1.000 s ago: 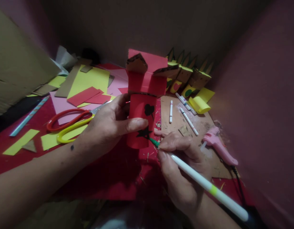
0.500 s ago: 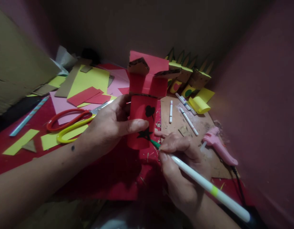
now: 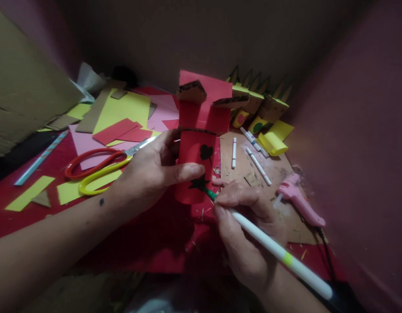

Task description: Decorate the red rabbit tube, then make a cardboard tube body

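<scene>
Upright in my left hand (image 3: 155, 171) is a red paper tube (image 3: 191, 148), gripped with the thumb across its front. A red box-like top with cardboard flaps (image 3: 192, 92) sits on the tube. Dark painted shapes mark its front: a rounded flower-like one above, a spiky one below my thumb. My right hand (image 3: 246, 226) pinches a white felt-tip marker or pen (image 3: 269, 239) with a yellow-green band and a green front end. The green tip touches the tube at the edge of the lower dark shape. My left fingers are hidden behind the tube.
Scissors (image 3: 98, 169) with red and yellow handles lie left among yellow, red and pink paper. On a cardboard board at right are several white markers (image 3: 258, 166), a curled yellow strip (image 3: 275, 141) and a pink glue gun (image 3: 300, 200). Several yellow-and-cardboard crafts (image 3: 257, 102) stand behind.
The green tip has shifted slightly left along the lower dark shape, and the white shaft has swung a little left and down. The tube appears slightly further right in view.
</scene>
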`<state>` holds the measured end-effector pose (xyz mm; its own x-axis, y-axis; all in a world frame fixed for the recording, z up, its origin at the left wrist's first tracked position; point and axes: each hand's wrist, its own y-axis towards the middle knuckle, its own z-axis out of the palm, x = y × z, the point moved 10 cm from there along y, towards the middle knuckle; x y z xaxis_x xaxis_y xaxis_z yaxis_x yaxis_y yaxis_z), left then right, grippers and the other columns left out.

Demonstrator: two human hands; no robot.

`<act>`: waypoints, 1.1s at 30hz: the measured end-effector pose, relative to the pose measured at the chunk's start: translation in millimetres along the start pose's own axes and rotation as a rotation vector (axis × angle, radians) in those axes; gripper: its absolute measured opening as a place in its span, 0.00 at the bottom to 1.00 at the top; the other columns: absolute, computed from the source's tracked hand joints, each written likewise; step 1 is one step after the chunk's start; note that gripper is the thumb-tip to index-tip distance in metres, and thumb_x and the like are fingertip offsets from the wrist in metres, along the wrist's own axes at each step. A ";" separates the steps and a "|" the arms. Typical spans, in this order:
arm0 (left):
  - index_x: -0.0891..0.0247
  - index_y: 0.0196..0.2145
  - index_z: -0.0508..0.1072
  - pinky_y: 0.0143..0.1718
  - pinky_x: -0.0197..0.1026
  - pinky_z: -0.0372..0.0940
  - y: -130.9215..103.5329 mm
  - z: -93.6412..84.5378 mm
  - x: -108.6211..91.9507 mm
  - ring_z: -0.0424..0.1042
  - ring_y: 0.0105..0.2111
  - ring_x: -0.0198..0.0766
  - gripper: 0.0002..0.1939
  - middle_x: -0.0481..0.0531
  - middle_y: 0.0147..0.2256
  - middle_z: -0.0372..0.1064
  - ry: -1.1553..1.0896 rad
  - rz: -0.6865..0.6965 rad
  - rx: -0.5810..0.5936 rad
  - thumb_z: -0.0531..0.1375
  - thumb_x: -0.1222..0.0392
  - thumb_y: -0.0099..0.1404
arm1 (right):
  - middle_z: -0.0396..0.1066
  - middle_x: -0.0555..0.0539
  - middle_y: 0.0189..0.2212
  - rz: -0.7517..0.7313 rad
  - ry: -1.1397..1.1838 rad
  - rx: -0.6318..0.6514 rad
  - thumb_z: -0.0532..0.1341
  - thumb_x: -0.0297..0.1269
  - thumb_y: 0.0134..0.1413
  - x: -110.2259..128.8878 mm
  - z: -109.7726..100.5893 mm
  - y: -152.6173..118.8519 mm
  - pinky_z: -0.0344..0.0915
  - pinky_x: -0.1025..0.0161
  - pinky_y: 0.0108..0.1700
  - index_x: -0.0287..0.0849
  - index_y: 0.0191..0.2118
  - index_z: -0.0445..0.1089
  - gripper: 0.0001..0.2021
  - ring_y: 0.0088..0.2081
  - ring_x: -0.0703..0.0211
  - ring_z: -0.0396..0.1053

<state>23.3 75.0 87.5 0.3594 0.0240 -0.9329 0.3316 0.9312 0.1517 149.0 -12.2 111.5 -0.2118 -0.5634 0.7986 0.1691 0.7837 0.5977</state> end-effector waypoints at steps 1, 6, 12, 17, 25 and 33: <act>0.65 0.43 0.68 0.37 0.40 0.69 0.0 -0.1 0.0 0.72 0.39 0.43 0.24 0.53 0.39 0.71 0.000 0.004 0.003 0.70 0.65 0.49 | 0.66 0.55 0.24 0.006 -0.003 -0.010 0.59 0.22 0.48 -0.8 -1.1 -0.3 0.68 0.55 0.46 0.46 0.29 0.66 0.09 0.32 0.62 0.70; 0.65 0.45 0.68 0.37 0.40 0.69 0.3 0.5 1.9 0.72 0.38 0.42 0.24 0.54 0.39 0.72 -0.011 0.009 0.027 0.69 0.65 0.51 | 0.65 0.56 0.23 0.049 0.015 -0.017 0.58 0.22 0.48 -5.8 -2.1 -1.8 0.68 0.55 0.44 0.45 0.28 0.65 0.09 0.32 0.63 0.70; 0.65 0.44 0.68 0.37 0.40 0.70 0.0 1.3 0.7 0.72 0.39 0.43 0.23 0.55 0.40 0.71 -0.009 0.017 0.030 0.69 0.64 0.51 | 0.66 0.55 0.23 0.050 0.036 -0.030 0.59 0.22 0.49 -5.9 -1.4 -2.1 0.67 0.53 0.47 0.46 0.29 0.66 0.09 0.36 0.60 0.72; 0.65 0.45 0.68 0.37 0.40 0.70 0.3 -0.8 0.7 0.72 0.40 0.44 0.25 0.55 0.41 0.71 0.016 0.013 0.002 0.70 0.64 0.50 | 0.66 0.55 0.24 0.060 0.039 -0.017 0.59 0.22 0.49 -6.8 -0.7 -2.2 0.67 0.53 0.47 0.46 0.29 0.67 0.09 0.39 0.58 0.72; 0.65 0.44 0.68 0.37 0.39 0.69 0.0 0.0 1.9 0.72 0.39 0.42 0.23 0.54 0.40 0.71 0.012 0.020 0.040 0.69 0.64 0.52 | 0.66 0.56 0.23 0.053 0.020 -0.054 0.59 0.22 0.48 -6.7 -2.6 -2.2 0.68 0.53 0.47 0.46 0.27 0.65 0.09 0.36 0.61 0.72; 0.65 0.46 0.68 0.37 0.39 0.69 0.2 -1.2 0.8 0.72 0.39 0.42 0.25 0.54 0.41 0.71 0.014 0.011 0.003 0.70 0.64 0.50 | 0.66 0.55 0.24 0.031 -0.020 0.004 0.59 0.22 0.49 -1.9 0.4 -0.3 0.67 0.54 0.44 0.45 0.29 0.66 0.09 0.33 0.62 0.70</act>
<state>22.6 75.6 86.4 0.3512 0.0392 -0.9355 0.3301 0.9298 0.1629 149.0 -11.2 109.8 -0.2261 -0.5338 0.8148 0.1715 0.8016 0.5727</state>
